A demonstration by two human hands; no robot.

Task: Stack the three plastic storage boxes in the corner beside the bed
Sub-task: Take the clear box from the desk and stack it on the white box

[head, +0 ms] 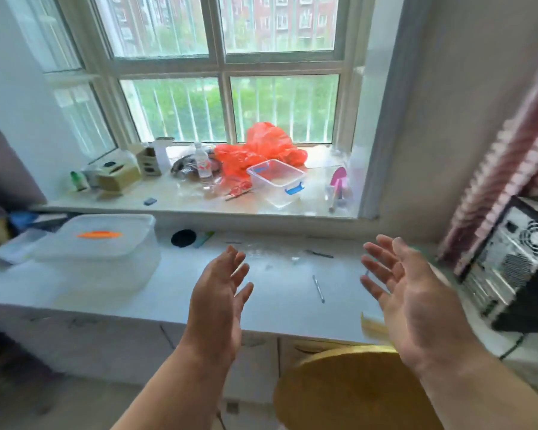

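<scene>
The left hand (219, 293) and the right hand (407, 293) are both spread with fingers apart, empty, above the white bench (286, 293). On the bench at the left stands 1 large lidded storage box (103, 252), blurred, with a second box (13, 246) half hidden behind it. Further away, a small clear box (275, 181) without lid sits on the windowsill (180, 200) beside an orange bag (261, 150).

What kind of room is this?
Likely a lived-in bedroom or study in a flat: a cluttered stone windowsill under a barred white-framed window, a white counter, and a black desktop computer tower by a pink curtain.
</scene>
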